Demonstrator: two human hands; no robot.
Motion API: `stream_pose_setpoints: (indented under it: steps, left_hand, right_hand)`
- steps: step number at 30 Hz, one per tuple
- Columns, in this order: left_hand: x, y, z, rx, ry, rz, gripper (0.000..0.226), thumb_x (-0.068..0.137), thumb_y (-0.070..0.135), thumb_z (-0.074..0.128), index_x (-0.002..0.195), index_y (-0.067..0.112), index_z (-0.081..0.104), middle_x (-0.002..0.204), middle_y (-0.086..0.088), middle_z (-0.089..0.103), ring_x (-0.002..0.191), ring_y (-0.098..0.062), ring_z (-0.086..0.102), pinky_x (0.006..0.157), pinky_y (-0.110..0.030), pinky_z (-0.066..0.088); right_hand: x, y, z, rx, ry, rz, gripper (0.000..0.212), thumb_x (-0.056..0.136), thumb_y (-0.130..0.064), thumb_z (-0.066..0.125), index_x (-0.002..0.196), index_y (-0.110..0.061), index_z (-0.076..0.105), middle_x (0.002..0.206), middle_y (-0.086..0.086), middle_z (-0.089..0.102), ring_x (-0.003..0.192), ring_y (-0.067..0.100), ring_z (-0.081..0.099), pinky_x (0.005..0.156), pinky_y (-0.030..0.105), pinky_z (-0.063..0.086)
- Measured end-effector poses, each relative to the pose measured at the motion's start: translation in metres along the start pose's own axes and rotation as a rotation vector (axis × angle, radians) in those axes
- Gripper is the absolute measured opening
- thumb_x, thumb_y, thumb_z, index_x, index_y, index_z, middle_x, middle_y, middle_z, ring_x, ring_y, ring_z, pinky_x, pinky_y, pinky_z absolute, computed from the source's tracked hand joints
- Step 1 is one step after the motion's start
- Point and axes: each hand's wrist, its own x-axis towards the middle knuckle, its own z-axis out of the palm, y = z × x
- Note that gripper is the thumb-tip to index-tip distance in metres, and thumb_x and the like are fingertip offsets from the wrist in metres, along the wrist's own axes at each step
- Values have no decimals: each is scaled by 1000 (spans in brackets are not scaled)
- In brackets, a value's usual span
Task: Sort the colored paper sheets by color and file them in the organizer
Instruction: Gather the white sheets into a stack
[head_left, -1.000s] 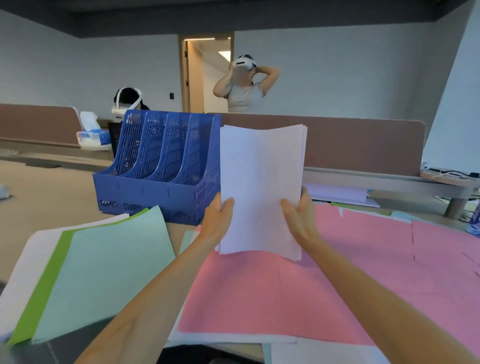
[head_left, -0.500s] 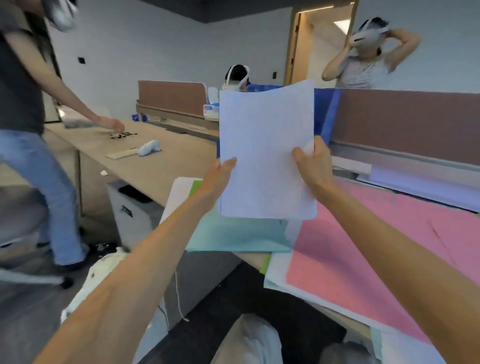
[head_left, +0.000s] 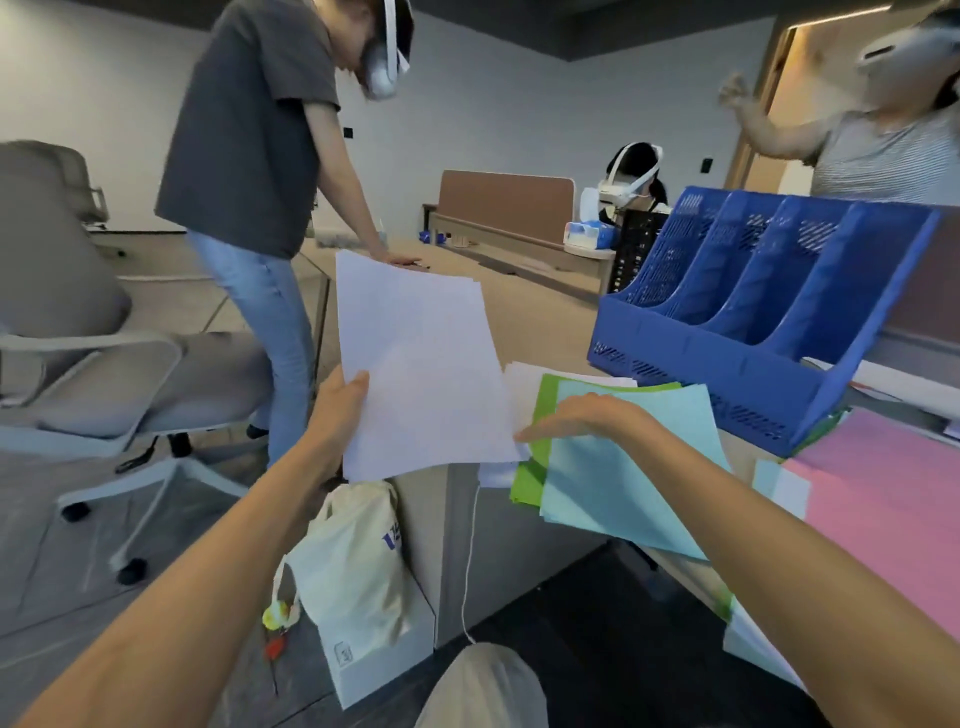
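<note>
My right hand (head_left: 576, 415) has let go of the stack of white paper sheets (head_left: 421, 364); my left hand (head_left: 340, 410) alone holds it now, swung leftward. The right hand now stretches flat over the pale blue paper sheet (head_left: 623, 467).

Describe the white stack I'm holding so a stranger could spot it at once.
Start at the blue organizer on the desk. Near it lies a light blue sheet over green ones. Further left, the left hand grips the white stack by its lower left edge, the only paper raised off the desk.
</note>
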Motion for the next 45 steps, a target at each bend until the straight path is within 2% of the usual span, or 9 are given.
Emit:
stream_pose_setpoints:
  steps: [7, 14, 23, 27, 33, 36, 38, 40, 45]
  left_hand:
    - [1, -6, -24, 5, 35, -10, 23, 100, 20, 38, 115, 24, 55, 106, 1, 64, 101, -27, 62, 92, -44, 50]
    - [-1, -1, -31, -5, 15, 16, 22, 103, 19, 35, 117, 22, 51, 108, -1, 62, 95, -23, 61, 83, -36, 50]
    - [4, 11, -27, -54, 2, 30, 24, 102, 21, 38, 122, 17, 51, 110, 0, 63, 91, -18, 62, 67, -26, 48]
    - [6, 13, -20, -70, -36, 19, 24, 103, 21, 37, 121, 18, 53, 108, -1, 64, 93, -21, 62, 71, -30, 51]
    - [10, 21, 6, -57, -106, -25, 19, 103, 21, 38, 115, 17, 52, 101, -2, 64, 84, -19, 62, 65, -28, 49]
    - [13, 25, 29, 32, -215, -72, 22, 102, 20, 38, 117, 14, 54, 96, -2, 65, 82, -21, 62, 72, -33, 51]
    - [15, 24, 48, 93, -275, -101, 26, 101, 19, 40, 121, 11, 55, 102, -6, 66, 89, -26, 63, 84, -39, 51]
    - [15, 22, 67, 123, -325, -131, 27, 100, 20, 42, 122, 11, 55, 105, -6, 66, 93, -27, 63, 88, -40, 51]
    - [11, 18, 115, 208, -441, -103, 24, 101, 16, 41, 122, 15, 53, 109, -4, 62, 95, -24, 60, 84, -35, 48]
  right_hand:
    - [6, -25, 8, -231, -152, -16, 98, 62, -71, 72, 140, -18, 42, 140, 3, 45, 123, 30, 47, 94, 39, 43]
    - [3, -41, 17, -213, -99, -52, 50, 80, -44, 63, 117, -13, 49, 115, 7, 52, 99, 27, 52, 79, 31, 42]
    - [8, -46, 3, -50, 133, 31, 50, 84, -14, 44, 132, -2, 39, 133, 20, 43, 124, 37, 42, 102, 39, 38]
    - [2, -34, -10, -34, 144, 28, 24, 90, -8, 42, 113, -4, 44, 111, 14, 45, 97, 29, 47, 70, 30, 42]
    - [4, -3, -39, -42, 195, 66, 56, 88, -5, 44, 143, -3, 34, 143, 16, 41, 123, 35, 48, 89, 34, 46]
    - [4, 15, -61, -191, 185, 79, 15, 83, 0, 54, 97, -2, 60, 108, 17, 52, 85, 27, 55, 65, 27, 41]
    - [8, 29, -71, -280, 192, 143, 14, 84, -2, 59, 72, -5, 51, 86, 11, 48, 63, 20, 44, 55, 26, 35]
    - [3, 40, -78, -315, 222, 121, 7, 87, -6, 59, 89, -4, 53, 88, 10, 52, 65, 17, 44, 54, 27, 34]
    - [-10, 73, -88, -6, 297, 55, 75, 84, 8, 50, 151, -18, 27, 141, 14, 41, 84, 25, 50, 57, 28, 38]
